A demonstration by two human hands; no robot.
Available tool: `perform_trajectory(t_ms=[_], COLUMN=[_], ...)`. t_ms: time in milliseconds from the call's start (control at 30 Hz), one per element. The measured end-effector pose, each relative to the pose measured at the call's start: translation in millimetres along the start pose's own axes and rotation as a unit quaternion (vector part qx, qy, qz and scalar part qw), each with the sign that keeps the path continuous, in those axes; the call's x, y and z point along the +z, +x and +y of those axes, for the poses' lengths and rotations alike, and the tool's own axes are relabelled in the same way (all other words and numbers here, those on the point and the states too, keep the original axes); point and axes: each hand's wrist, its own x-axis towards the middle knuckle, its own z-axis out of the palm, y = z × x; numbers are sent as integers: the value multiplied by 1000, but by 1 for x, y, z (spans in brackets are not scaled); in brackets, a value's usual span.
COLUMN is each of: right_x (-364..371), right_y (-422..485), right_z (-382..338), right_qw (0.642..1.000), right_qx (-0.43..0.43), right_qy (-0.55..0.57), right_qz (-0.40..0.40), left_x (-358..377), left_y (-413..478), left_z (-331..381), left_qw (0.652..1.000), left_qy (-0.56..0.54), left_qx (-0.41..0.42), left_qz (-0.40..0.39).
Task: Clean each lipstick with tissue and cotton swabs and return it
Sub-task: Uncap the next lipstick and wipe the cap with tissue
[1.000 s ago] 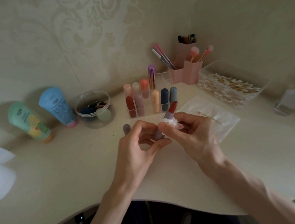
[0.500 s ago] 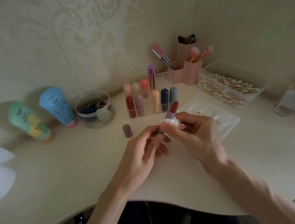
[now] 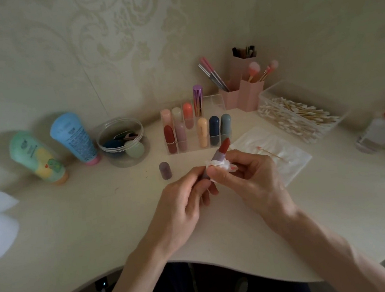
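My left hand (image 3: 181, 205) grips the base of an uncapped mauve lipstick (image 3: 221, 153) whose red tip points up and away. My right hand (image 3: 251, 175) pinches a crumpled bit of white tissue (image 3: 215, 164) against the tube just below the red part. The lipstick's mauve cap (image 3: 165, 170) stands on the desk to the left of my hands. Behind them a clear organiser (image 3: 215, 101) holds several capped lipsticks. A used cotton swab (image 3: 268, 152) lies on a flat white tissue (image 3: 285, 158) to the right.
A clear box of cotton swabs (image 3: 296, 113) sits at the back right, pink brush holders (image 3: 245, 93) behind it. A round clear jar (image 3: 123, 142), a blue tube (image 3: 74, 138) and a green tube (image 3: 36, 157) stand at the left. A red-capped bottle (image 3: 383, 129) lies at far right.
My left hand has turned over, fingers shifting round the lipstick base so its back faces me. The cap, hidden behind it a second ago, is in plain sight.
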Motion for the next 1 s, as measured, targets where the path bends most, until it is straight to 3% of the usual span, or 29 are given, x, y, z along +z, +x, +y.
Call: perform_trajectory(t_ms=[300,667,900,1000], right_x=[3,1,3,2], right_y=[1,1,1,0], right_z=[2,-5,-1,-2], right_qw=[999,1000,999,1000], right_qx=[16,1,1,7], right_qy=[-26,23,0,5], right_qz=[44,2,33,30], left_x=[2,-3,2,1], left_y=[2,1,3,2], left_z=[0,1,4,2], left_qw=[989,996,990,989], left_qy=[54,-86,-70,-94], left_qx=[1,-31,-49,-54], left_qz=[138,5,113,96])
